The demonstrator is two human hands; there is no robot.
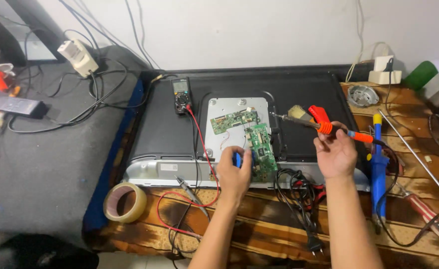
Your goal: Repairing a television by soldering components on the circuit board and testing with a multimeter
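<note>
TV back panel (169, 134): big black slab lying flat under both hands, with a silver plate where the boards sit. If it gets leaned on while working, I'd guess the screen underneath could take the stress.

Green circuit board (260, 149): right at the left hand's fingertips, a second green board (232, 121) just beyond it. Looks like the spot being worked on, and too much heat there could lift a pad.

Black power cable (299, 192): bundled between the two wrists, plug lying loose nearer the body. A hot tip dipping down could melt it.

Blue solder sucker (378, 164): just outside the right hand, easy to knock off the edge.

Multimeter (181, 94): well beyond the left hand, its red lead (199, 144) running back past that wrist. Could snag it.

Soldering iron (324, 127): orange handle pinched in the right hand (335, 155), tip pointing left over the panel, clear of the board. One slip and it burns the other hand.

Left hand (234, 174): fingers curled, pinching a small blue thing (237, 159); can't tell what it is.
</note>
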